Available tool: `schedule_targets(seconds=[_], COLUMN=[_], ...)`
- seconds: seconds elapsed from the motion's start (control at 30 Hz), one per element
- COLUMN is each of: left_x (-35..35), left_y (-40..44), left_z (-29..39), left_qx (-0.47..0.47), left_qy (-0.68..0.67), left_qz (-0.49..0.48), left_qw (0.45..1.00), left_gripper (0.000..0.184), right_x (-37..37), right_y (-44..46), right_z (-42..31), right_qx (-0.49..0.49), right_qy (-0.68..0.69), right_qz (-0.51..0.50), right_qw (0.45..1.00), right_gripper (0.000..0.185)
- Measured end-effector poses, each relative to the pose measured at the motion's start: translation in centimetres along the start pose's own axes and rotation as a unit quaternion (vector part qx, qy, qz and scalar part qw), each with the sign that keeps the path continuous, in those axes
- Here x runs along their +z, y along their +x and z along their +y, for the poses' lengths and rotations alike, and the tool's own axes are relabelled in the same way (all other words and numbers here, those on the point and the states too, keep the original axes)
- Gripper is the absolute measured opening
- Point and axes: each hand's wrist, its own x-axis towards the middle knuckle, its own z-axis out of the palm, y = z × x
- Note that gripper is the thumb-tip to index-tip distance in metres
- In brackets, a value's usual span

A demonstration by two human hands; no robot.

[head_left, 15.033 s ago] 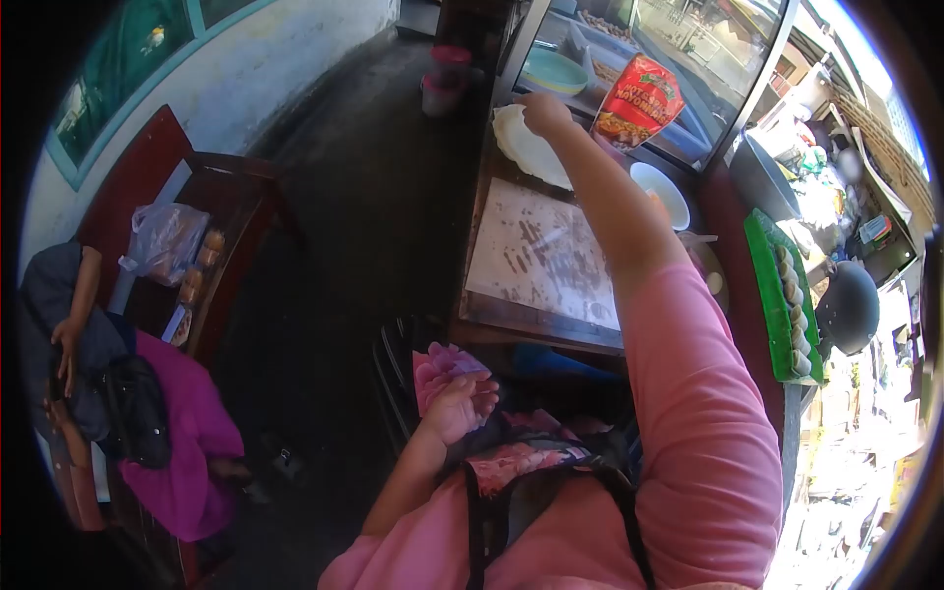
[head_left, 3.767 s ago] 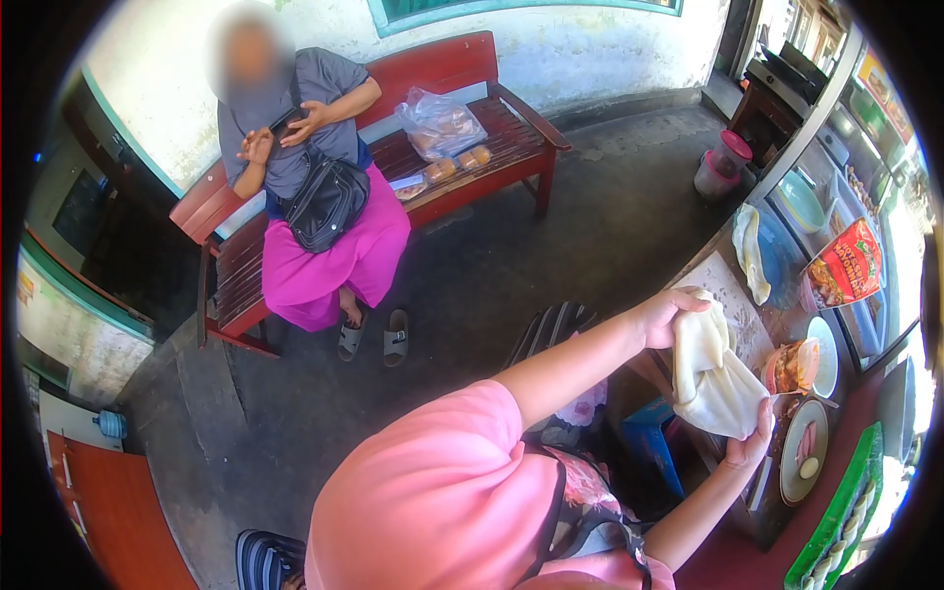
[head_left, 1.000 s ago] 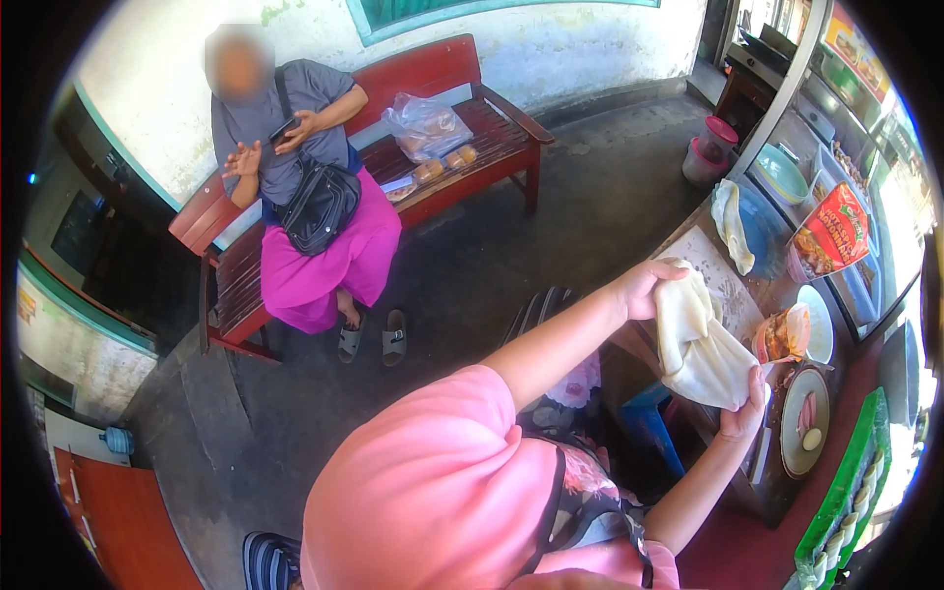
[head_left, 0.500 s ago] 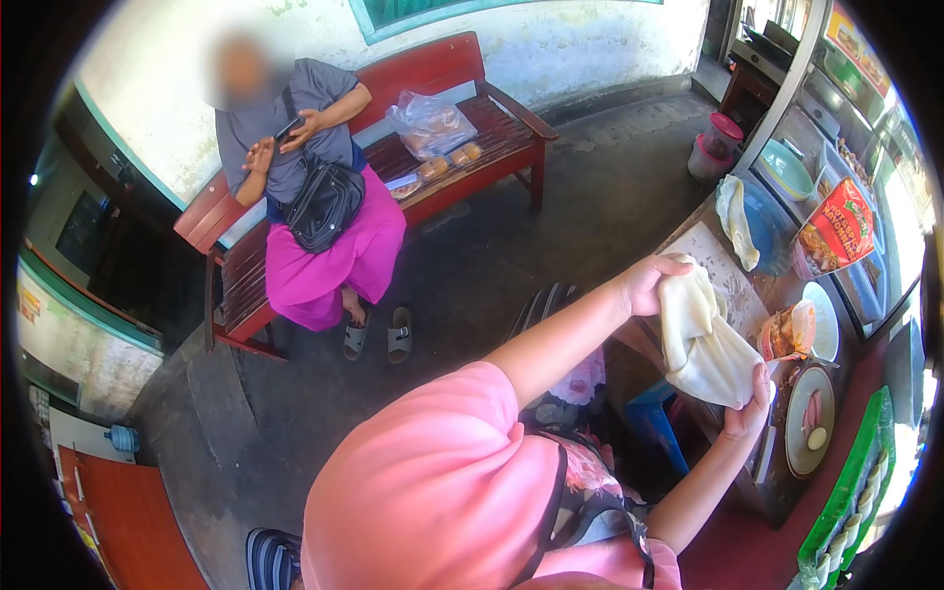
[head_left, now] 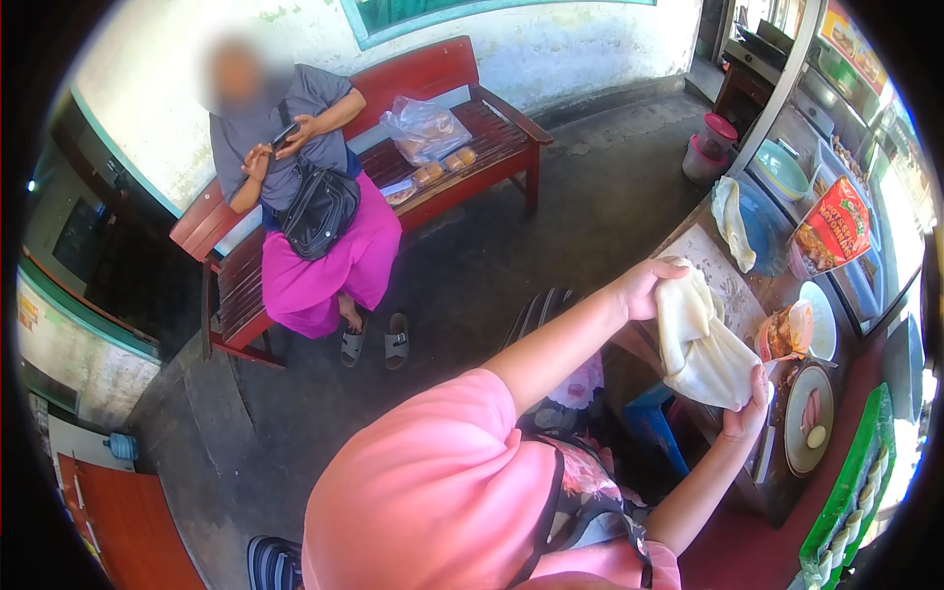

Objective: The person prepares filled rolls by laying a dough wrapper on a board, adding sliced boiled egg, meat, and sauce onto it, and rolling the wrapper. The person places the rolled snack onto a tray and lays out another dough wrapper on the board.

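Observation:
A pale, folded sheet, apparently dough [head_left: 696, 339], hangs between my hands above the table's front side. My left hand [head_left: 644, 287] grips its upper left end, thumb on top. Its lower right corner is pinched in my right hand [head_left: 747, 405]. Beneath and behind it lies a pale speckled board [head_left: 723, 275]. Another pale sheet [head_left: 731, 226] drapes over the edge of a blue plate [head_left: 765, 228]. Just right of the held sheet are an open packet of orange filling [head_left: 780, 334], a white bowl [head_left: 818, 323] and a plate [head_left: 809, 433] with an egg and pink strips.
A red mayonnaise packet [head_left: 834, 228] stands by the glass case. A green tray [head_left: 848, 492] with pale rolled pieces lies at the right edge. Across the floor, another person [head_left: 329, 197] sits on a red bench [head_left: 423, 69], holding a phone, beside a plastic bag [head_left: 423, 128].
Fifteen seconds ago my right hand was at a sheet by the case and my left was away from the table; now both hold a sheet. Lately, the sheet has barely moved.

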Motion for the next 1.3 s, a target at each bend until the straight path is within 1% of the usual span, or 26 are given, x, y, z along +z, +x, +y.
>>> schedule_targets(seconds=[0.47,0.8,1.0,1.3], left_x=[-0.13,0.05,0.12,-0.08], left_y=[0.15,0.05,0.02,0.13], left_z=[-0.01,-0.03,0.00,-0.07], left_qx=[-0.011,0.000,-0.005,-0.002], left_qy=[0.000,0.002,0.004,0.002], left_qz=[-0.007,0.002,0.003,0.007], left_qw=[1.000,1.000,1.000,1.000], left_gripper=[0.041,0.041,0.041,0.041], right_x=[0.29,0.47,-0.17,0.50], right_y=[-0.03,-0.04,0.11,-0.04], right_z=[-0.13,-0.14,-0.19,-0.25], right_qx=[-0.002,-0.001,0.000,-0.003], right_qy=[-0.007,0.003,-0.001,-0.005], right_qz=[0.002,0.011,-0.006,-0.009], right_qw=[1.000,1.000,1.000,1.000], right_gripper=[0.030,0.029,0.027,0.030])
